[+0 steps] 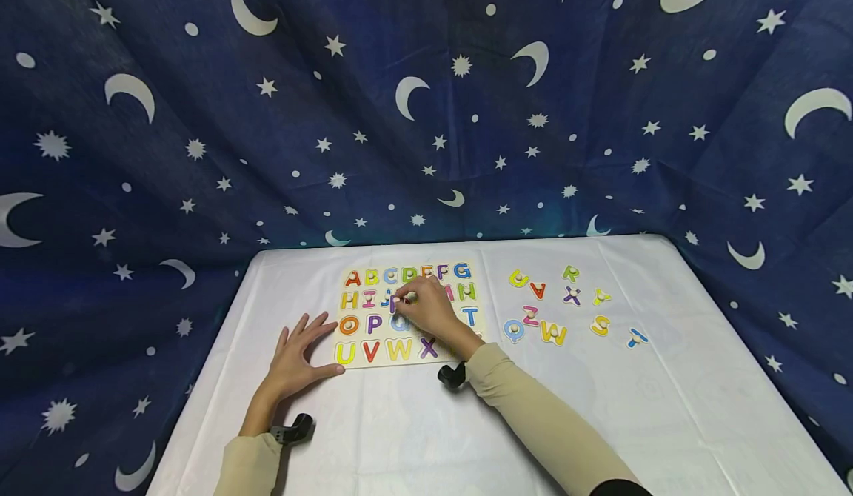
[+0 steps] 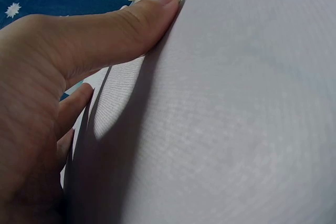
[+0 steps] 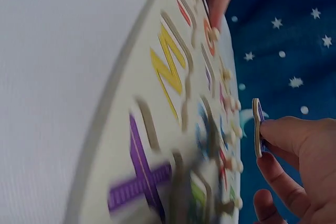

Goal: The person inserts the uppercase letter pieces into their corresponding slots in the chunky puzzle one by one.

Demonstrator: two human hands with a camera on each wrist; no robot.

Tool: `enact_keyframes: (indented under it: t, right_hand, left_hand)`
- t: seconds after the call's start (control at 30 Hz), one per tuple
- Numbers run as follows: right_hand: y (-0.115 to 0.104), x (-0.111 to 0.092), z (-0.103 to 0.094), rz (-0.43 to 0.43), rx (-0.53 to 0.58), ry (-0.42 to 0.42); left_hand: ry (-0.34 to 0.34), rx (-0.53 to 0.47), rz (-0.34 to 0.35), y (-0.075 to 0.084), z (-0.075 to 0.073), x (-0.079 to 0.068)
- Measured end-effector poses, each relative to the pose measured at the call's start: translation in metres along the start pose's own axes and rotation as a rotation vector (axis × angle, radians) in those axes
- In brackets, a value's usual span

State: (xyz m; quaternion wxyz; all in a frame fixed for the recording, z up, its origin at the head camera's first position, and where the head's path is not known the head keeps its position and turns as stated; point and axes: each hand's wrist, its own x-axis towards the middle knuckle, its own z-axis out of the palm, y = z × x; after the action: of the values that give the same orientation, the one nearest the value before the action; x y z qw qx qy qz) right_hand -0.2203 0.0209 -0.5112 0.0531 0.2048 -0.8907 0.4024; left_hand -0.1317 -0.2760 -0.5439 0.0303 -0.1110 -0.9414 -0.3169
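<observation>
On the white-covered table [image 1: 400,422], the letter board [image 1: 358,337] lies flat, with the person's left hand [image 1: 298,365] at its left side, fingers spread wide and holding nothing, the thumb touching the near-left corner. Over the board's second row, near the blue J [image 1: 386,298], the right hand [image 1: 430,308] pinches a purple letter piece [image 3: 257,124] between thumb and fingertips, raised clear of the surface. It looks like a P, though the wrist view catches it nearly edge-on. To the board's right lie loose letters, among them a red V [image 1: 537,290], a green R [image 1: 571,273], a pink Z [image 1: 530,315], a yellow W [image 1: 553,332] and a blue T [image 1: 637,337]. A starry curtain [image 1: 373,104] hangs behind.
</observation>
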Motion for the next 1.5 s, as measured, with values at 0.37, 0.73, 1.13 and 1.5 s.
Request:
enact_keyframes:
  t: [0.37, 0.73, 1.13, 1.5]
  right_hand:
    - [-0.015, 0.0, 0.029, -0.038, -0.06, -0.033]
    - [-0.021, -0.002, 0.047, -0.045, -0.2, -0.034]
    - [-0.028, -0.004, 0.048, -0.015, -0.24, -0.04]
    - [-0.03, -0.005, 0.049, 0.005, -0.245, -0.059]
  left_hand:
    - [-0.025, 0.01, 0.009, 0.0, 0.001, 0.005]
    - [-0.035, 0.011, -0.001, -0.003, 0.002, 0.006]
    - [0.005, 0.0, 0.038, -0.001, -0.001, 0.003]
    - [-0.003, -0.006, 0.012, 0.0, -0.001, 0.0]
